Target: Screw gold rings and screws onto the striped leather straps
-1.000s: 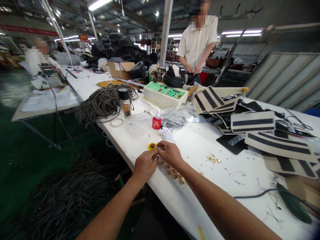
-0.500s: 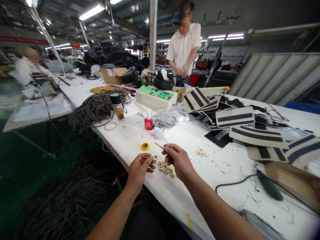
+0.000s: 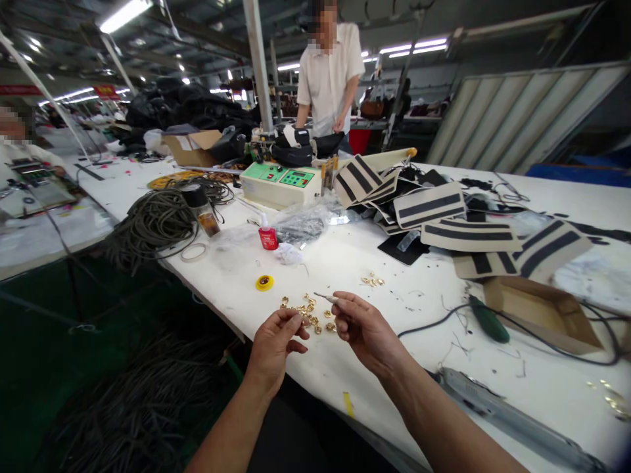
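In the head view we hold our left hand (image 3: 276, 338) just above the near edge of the long white desk (image 3: 394, 276), fingers curled and pinched on what looks like a small gold metal fitting, too small to make out clearly, beside the scattered pile of small gold metal fittings (image 3: 308, 312). Our right hand (image 3: 362, 325) grips a thin white pointed stick (image 3: 326, 297) between thumb and fingers, its tip over that pile. A round yellow cap (image 3: 265, 282) and a small red bottle (image 3: 268, 234) stand further back on the desk.
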Tool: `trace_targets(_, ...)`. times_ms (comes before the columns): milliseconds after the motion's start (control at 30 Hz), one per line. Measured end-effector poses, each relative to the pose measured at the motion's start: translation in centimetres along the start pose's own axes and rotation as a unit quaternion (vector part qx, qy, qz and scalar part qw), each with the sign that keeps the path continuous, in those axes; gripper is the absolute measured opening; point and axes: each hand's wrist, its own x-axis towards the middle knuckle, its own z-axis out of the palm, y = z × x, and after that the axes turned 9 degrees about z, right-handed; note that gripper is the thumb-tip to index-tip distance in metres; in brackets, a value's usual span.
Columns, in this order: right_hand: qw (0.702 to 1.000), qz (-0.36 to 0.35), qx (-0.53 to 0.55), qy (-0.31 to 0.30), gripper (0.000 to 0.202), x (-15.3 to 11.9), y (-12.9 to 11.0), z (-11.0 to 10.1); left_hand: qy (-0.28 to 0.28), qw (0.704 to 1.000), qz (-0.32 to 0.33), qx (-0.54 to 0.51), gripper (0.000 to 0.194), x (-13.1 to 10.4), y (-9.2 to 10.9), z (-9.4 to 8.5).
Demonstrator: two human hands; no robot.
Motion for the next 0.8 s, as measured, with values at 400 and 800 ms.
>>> trace_targets(400,0.994,-0.063,-0.065,0.057,0.034,-1.5,2.1,-5.5,0.013,0.990,0.004,0.140,0.034,-1.3,-4.0,2.7)
trace_targets(800,0.957,-0.137,-0.245,0.076,0.024,-2.0,2.6,-4.8,-0.037,0.984,0.041,0.167,0.045,-1.6,-5.5,1.6)
